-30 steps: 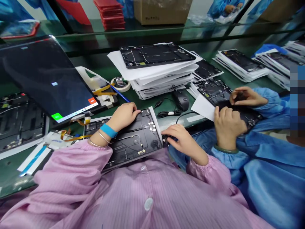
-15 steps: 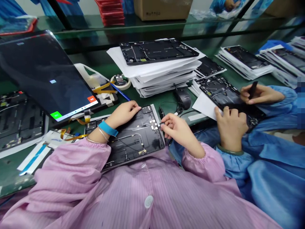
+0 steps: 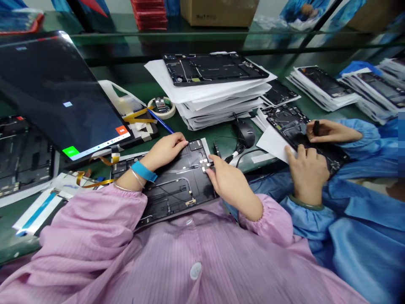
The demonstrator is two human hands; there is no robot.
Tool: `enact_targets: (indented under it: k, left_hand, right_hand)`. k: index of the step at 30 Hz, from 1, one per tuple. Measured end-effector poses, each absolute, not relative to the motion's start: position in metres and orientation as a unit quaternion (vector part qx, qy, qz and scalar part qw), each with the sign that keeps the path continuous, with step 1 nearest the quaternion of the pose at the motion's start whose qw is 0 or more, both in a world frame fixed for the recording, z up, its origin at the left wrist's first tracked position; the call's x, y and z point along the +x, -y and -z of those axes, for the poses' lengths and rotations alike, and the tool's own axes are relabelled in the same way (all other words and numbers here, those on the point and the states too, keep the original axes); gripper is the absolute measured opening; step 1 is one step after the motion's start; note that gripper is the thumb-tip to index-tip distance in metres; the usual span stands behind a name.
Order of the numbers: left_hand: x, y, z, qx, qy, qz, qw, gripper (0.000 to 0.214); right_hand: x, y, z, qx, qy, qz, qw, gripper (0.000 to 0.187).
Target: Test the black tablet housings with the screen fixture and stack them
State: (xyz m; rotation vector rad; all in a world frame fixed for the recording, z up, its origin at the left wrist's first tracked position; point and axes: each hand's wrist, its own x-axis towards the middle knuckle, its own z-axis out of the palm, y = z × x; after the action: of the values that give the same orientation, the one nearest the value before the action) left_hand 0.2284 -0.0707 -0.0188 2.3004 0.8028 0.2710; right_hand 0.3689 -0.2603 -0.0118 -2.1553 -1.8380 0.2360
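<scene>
A: Where is the black panel (image 3: 180,175), and how would it handle?

B: It lies right up against the pink coat (image 3: 177,261), with a white sheet (image 3: 206,146) showing past its far right corner. I'd expect it to be thin, stiff and fairly light, perhaps slick. Take it by the bare outer rim.

A: And the hands?

B: The left hand (image 3: 167,150) rests at the far edge, fingers bent, thumb close in; whether it grips, I can't tell. The right hand (image 3: 230,181) is at the right edge, thumb and forefinger nearly together on a small dark piece (image 3: 211,164), mostly hidden.

A: Anything fragile?

B: The metal connectors (image 3: 204,164) beside that pinch. I'd keep pressure off them.

A: What else is around?

B: Biggest first: a lit screen (image 3: 60,93) leaning on the left, then a paper stack (image 3: 218,101) beyond the hands. Smaller are the mouse (image 3: 245,133) on the green surface (image 3: 198,134), the tape roll (image 3: 171,112) and the blue pen (image 3: 161,121).

A: What's in the way?

B: The left forearm covers part of the panel. Just beyond the right hand, a bundled cable (image 3: 236,155) could snag.
</scene>
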Motion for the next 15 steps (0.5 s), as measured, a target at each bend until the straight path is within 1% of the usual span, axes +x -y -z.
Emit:
enact_targets:
  k: [2,4,6,7,8,10,11,12,13,15]
  left_hand:
    - [0.228,0.070,0.018,0.882,-0.307,-0.108,0.340,0.030]
    - [0.227,0.070,0.018,0.880,-0.311,-0.108,0.344,0.032]
    - [0.226,0.070,0.019,0.877,-0.313,-0.104,0.351,0.034]
    - [0.226,0.069,0.020,0.876,-0.313,-0.102,0.354,0.035]
    - [0.227,0.069,0.021,0.876,-0.312,-0.101,0.354,0.035]
    - [0.228,0.069,0.024,0.880,-0.309,-0.100,0.346,0.035]
    - [0.228,0.070,0.025,0.884,-0.307,-0.101,0.337,0.034]
    - [0.229,0.071,0.025,0.887,-0.308,-0.102,0.329,0.033]
    - [0.229,0.073,0.025,0.889,-0.309,-0.103,0.321,0.032]
    - [0.230,0.077,0.023,0.892,-0.315,-0.104,0.308,0.030]
  right_hand:
    - [0.366,0.260,0.011,-0.732,0.663,-0.073,0.140,0.037]
    - [0.369,0.259,0.009,-0.720,0.677,-0.069,0.140,0.039]
    - [0.381,0.259,0.007,-0.705,0.685,-0.087,0.161,0.040]
    - [0.391,0.259,0.007,-0.704,0.676,-0.093,0.195,0.039]
    - [0.405,0.258,0.008,-0.713,0.651,-0.084,0.247,0.037]
    - [0.438,0.254,0.012,-0.747,0.554,-0.006,0.368,0.033]
    - [0.456,0.251,0.015,-0.764,0.494,0.054,0.412,0.034]
    - [0.473,0.247,0.020,-0.773,0.459,0.103,0.425,0.036]
    - [0.488,0.243,0.025,-0.776,0.460,0.124,0.415,0.039]
    - [0.510,0.232,0.037,-0.760,0.529,0.097,0.366,0.053]
